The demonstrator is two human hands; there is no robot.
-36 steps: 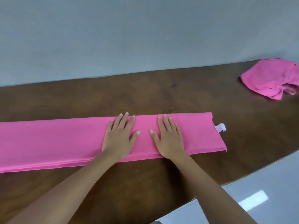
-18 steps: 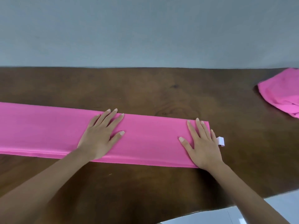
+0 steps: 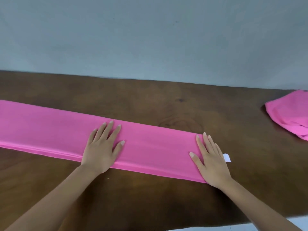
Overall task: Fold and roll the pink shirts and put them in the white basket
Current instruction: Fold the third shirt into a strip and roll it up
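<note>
A pink shirt (image 3: 153, 147), folded into a long narrow strip, lies flat across the brown table (image 3: 166, 104) and runs off the left edge of view. My left hand (image 3: 103, 145) presses flat on its middle with fingers straight and spread. Flat on the strip's right end lies my right hand (image 3: 210, 159), fingers straight. A small white label (image 3: 227, 157) sticks out from under that end. A second pink shirt (image 3: 290, 114) lies crumpled at the far right of the table. The white basket is out of view.
A grey-blue wall (image 3: 150, 39) rises right behind the table's far edge. The table's near edge runs along the bottom right, with pale floor (image 3: 296, 225) beyond it.
My hands slid apart along the strip: the right one moved to its right end, the left one a little leftward. The view turned left, so the crumpled shirt sits nearer the frame edge.
</note>
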